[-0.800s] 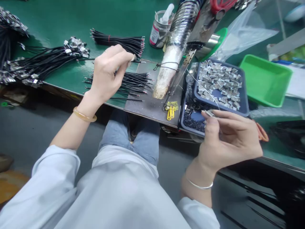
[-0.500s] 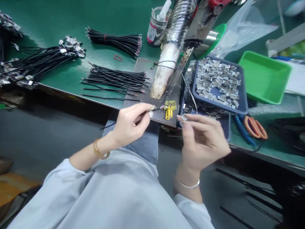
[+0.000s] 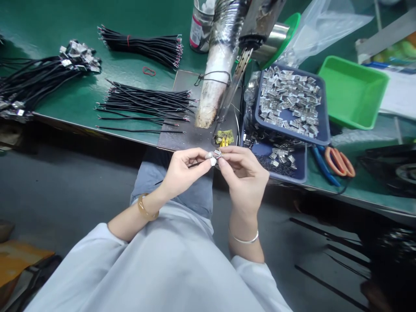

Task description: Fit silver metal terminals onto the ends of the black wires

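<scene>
My left hand (image 3: 183, 172) pinches a short black cable (image 3: 194, 164); its thumb and index fingertip wear white covers. The cable's tail shows again below the wrist side of the hand. Between the thumb and fingers of my right hand (image 3: 245, 175) is a small silver metal connector (image 3: 217, 153). Both hands meet in front of the bench edge, so the cable end and connector are side by side; whether they touch is hidden by the fingertips. Just beyond them lie a yellow clip-like holder (image 3: 224, 142) and a yellowish sponge (image 3: 227, 135).
A soldering iron (image 3: 238, 71) and a foil-wrapped duct (image 3: 211, 82) slant down over the grey board (image 3: 172, 141). Loose black cables (image 3: 143, 104) lie left. Blue trays (image 3: 325, 108) of connectors, a green tray (image 3: 354, 93) and orange-handled scissors (image 3: 339, 162) stand right.
My right hand has moved left with the connector, up to the cable end in my left hand. The view has shifted slightly, and the yellow holder is now partly covered.
</scene>
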`<state>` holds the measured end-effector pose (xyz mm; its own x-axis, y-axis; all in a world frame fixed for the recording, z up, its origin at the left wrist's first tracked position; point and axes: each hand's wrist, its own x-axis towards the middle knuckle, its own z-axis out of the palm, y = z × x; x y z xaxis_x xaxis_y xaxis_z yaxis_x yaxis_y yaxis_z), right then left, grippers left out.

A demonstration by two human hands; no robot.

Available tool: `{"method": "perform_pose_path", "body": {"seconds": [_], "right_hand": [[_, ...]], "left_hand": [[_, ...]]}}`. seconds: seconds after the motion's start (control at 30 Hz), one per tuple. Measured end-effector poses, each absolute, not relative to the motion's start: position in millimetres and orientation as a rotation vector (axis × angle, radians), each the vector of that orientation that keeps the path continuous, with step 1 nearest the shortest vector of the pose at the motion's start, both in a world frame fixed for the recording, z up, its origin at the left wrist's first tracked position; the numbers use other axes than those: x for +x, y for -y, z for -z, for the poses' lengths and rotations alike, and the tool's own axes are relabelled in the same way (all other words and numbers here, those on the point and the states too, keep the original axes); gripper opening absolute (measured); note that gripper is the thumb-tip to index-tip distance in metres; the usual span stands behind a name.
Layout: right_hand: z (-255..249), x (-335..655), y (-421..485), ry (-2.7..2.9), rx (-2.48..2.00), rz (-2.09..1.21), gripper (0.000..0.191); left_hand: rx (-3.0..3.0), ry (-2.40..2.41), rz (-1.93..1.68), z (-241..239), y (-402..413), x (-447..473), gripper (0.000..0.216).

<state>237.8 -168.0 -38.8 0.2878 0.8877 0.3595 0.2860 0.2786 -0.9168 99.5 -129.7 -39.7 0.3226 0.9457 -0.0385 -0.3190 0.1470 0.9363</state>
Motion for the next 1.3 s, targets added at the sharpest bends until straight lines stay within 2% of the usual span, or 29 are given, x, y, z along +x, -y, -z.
{"method": "perform_pose_path", "body": {"seconds": [0.23,0.43,0.7,0.93,1.07,1.13,1.3], "right_hand": [[40,240,169,1.335,-1.244,-0.552,0.007],[36,240,175,1.578,-1.297,-0.193,0.013],[39,242,172,1.446,-1.216,-0.487,0.012],[37,242,175,1.526,-1.267,-0.329,0.014],[46,242,170,1.333,-1.188,-0.644,0.007],[50,240,169,1.267,-1.175,-0.678,0.006],[48,232,172,1.194,-1.206,-0.318,0.008]], "left_hand": [[0.995,-0.791,-0.973,36,129,99,0.028],[0.99,-0.791,-0.809,34,128,95,0.036],[0.978,-0.693,-0.792,32,130,91,0.039],[0.977,-0.68,-0.741,35,128,90,0.038],[0.916,-0.635,-0.777,35,128,91,0.034],[0.893,-0.67,-0.82,35,128,92,0.033],[0.858,-0.813,-0.943,36,129,96,0.034]]}}
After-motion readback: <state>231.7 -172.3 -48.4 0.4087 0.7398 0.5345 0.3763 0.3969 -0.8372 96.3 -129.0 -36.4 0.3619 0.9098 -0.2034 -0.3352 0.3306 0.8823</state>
